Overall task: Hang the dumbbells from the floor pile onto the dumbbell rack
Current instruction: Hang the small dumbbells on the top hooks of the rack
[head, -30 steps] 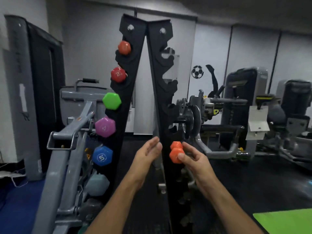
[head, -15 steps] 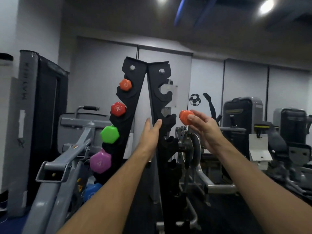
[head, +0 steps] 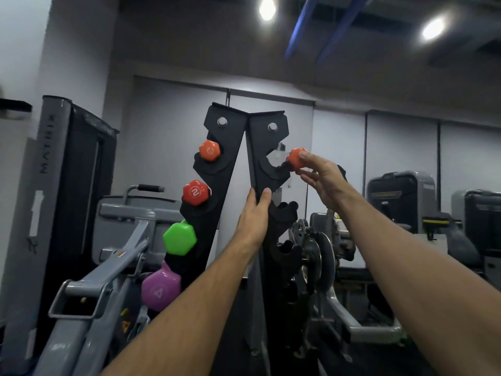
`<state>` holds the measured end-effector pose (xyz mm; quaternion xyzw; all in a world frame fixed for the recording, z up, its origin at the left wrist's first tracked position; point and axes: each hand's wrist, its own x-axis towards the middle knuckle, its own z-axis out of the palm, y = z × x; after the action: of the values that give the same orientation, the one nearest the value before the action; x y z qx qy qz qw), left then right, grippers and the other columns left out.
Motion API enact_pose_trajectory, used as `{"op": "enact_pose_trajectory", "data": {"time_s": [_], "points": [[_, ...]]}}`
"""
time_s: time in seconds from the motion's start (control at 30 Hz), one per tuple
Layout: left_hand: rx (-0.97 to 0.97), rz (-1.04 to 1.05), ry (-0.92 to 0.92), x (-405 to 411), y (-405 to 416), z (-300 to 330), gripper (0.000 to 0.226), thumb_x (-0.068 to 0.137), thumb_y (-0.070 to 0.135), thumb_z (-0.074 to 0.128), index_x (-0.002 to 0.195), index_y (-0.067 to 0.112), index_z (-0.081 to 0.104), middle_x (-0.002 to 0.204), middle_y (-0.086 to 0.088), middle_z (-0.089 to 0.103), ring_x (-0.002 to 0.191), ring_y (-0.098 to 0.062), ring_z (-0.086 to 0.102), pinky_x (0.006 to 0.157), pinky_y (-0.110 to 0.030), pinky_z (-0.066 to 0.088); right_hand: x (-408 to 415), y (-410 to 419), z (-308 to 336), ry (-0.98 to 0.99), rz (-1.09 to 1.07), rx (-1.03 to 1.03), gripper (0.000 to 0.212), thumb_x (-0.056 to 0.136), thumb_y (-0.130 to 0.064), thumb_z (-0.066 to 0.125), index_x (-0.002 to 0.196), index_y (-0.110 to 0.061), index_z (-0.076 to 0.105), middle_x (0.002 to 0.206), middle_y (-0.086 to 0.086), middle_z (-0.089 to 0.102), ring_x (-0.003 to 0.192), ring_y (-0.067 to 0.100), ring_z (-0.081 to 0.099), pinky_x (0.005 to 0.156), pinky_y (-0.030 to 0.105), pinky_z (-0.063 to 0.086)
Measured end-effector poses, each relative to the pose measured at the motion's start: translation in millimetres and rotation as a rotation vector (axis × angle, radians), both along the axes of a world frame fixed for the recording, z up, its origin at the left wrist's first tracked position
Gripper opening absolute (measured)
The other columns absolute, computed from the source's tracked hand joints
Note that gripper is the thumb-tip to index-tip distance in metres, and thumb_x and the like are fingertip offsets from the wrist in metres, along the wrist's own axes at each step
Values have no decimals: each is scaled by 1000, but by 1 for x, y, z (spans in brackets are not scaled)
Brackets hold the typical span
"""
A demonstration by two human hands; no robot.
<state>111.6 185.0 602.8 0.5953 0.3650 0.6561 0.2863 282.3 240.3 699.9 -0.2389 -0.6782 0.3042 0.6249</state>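
Note:
A black A-shaped dumbbell rack (head: pixel 235 158) stands upright in front of me. Its left arm carries an orange dumbbell (head: pixel 209 150), a red one (head: pixel 195 192), a green one (head: pixel 179 238) and a purple one (head: pixel 161 290). The right arm's hooks are bare. My right hand (head: pixel 320 180) grips a small orange dumbbell (head: pixel 296 159) at the lip of the top right hook. My left hand (head: pixel 254 215) lies flat against the rack's right arm, fingers together, holding nothing.
A grey exercise machine frame (head: pixel 108 289) stands close on the left, behind the rack's left arm. A weight-plate machine (head: pixel 322 256) sits just behind the right arm. More gym machines (head: pixel 401 196) line the back right wall. A tall dark machine (head: pixel 73 185) stands far left.
My right hand has lifted the orange dumbbell from low beside the rack up to the top right hook. My left hand slid up the rack's right arm. The view tilted upward.

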Motion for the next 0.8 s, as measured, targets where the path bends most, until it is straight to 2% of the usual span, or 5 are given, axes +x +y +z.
{"op": "enact_pose_trajectory", "data": {"time_s": [0.27, 0.37, 0.47, 0.6, 0.8], "points": [[15, -21, -1, -2, 10, 1, 69, 104, 59, 35, 163, 29, 16, 168, 7, 22, 155, -17, 21, 125, -40, 17, -16, 26, 7, 83, 69, -84, 35, 93, -35, 72, 121, -16, 66, 131, 13, 67, 122, 28, 64, 114, 38, 46], [45, -40, -1, -6, 15, -3, 70, 102, 62, 37, 163, 31, 17, 168, 9, 24, 154, -14, 23, 127, -42, 18, -24, 29, 11, 97, 140, -87, 60, 85, -39, 76, 136, -12, 60, 128, 13, 68, 111, 24, 67, 102, 33, 53], [67, -38, 3, -7, 17, -7, 65, 105, 55, 37, 163, 31, 18, 166, 11, 26, 153, -12, 24, 125, -36, 18, -32, 31, 14, -4, 160, -73, 67, 77, -44, 76, 135, -14, 64, 122, 6, 72, 104, 18, 69, 91, 29, 52], [100, -42, -10, -7, 20, -8, 63, 105, 54, 39, 162, 33, 22, 165, 12, 30, 152, -10, 28, 127, -39, 21, -39, 36, 14, -77, 166, -71, 86, 65, -52, 82, 140, -16, 61, 136, 8, 67, 111, 18, 67, 88, 27, 52], [63, -65, -24, -6, 19, -9, 65, 105, 56, 37, 162, 34, 15, 167, 11, 26, 153, -13, 25, 126, -41, 21, -38, 38, 9, -72, 213, -72, 96, 61, -52, 85, 143, -10, 56, 138, 12, 66, 108, 16, 70, 96, 29, 53]]}}
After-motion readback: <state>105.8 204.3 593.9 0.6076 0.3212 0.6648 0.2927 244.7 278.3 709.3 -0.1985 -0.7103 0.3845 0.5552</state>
